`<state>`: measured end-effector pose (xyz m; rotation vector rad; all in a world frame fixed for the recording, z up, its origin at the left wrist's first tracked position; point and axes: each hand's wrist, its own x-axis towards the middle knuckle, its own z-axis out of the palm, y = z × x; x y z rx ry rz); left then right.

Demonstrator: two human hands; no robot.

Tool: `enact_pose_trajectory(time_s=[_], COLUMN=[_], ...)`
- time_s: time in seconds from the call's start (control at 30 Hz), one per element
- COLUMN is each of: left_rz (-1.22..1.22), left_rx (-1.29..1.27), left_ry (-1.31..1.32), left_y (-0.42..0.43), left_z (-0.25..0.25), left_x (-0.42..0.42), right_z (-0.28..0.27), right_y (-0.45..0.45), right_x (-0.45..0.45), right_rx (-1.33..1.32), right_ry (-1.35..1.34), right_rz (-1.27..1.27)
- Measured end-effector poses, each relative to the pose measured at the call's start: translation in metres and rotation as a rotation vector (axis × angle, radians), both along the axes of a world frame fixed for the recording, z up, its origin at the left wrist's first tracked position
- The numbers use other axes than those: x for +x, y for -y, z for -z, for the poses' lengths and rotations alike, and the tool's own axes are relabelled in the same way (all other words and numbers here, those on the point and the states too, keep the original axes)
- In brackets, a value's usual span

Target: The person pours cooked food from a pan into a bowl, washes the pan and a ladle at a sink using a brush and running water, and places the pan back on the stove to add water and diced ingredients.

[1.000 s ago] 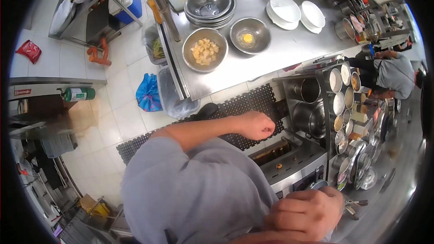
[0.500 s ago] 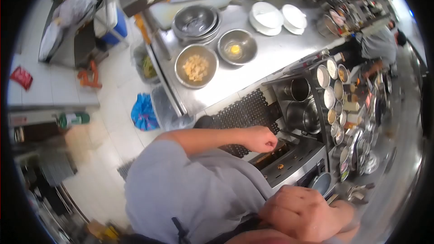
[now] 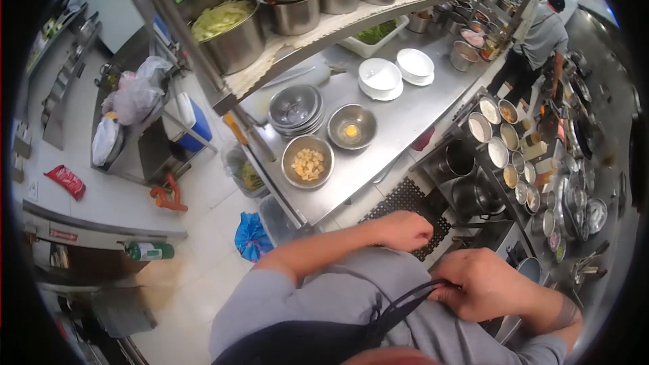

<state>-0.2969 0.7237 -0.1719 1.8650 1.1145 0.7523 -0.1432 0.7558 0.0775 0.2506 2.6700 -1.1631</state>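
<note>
At the front of my grey shirt, my right hand is closed, with thin black cords pinched between thumb and fingers. The cords run to a black cloth lying across my chest. My left hand is raised in front of the shirt with its fingers curled in, apart from the right hand. Whatever its fingers may hold is hidden. Beyond it on the steel counter stand a metal bowl of pale yellow chunks and a metal bowl with an egg yolk in it.
Stacked metal bowls and white bowls stand farther back on the counter. Metal pots line an overhead shelf. Several ingredient containers are to the right. Another person is at the far right. A blue bag lies on the floor.
My view has tilted up, bringing the shelf of pots into sight. The right hand has moved up and now grips the black cords. My left hand stays curled.
</note>
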Motion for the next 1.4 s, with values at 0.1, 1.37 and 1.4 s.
enact_pose_trajectory(time_s=[0.1, 1.37, 1.4], left_rz=[-0.156, -1.409, -1.370], left_rx=[-0.158, -0.481, -0.483], left_ry=[0.013, 1.214, 1.260], left_y=[0.019, 0.117, 0.122], left_z=[0.011, 0.199, 0.199], left_x=[-0.034, -0.188, -0.184], right_z=[0.000, 0.249, 0.250], right_y=[-0.006, 0.124, 0.136], right_x=[-0.018, 0.081, 0.088], right_rx=[-0.100, 0.086, 0.069], right_ry=[-0.041, 0.572, 0.565], right_rz=[-0.178, 0.584, 0.622])
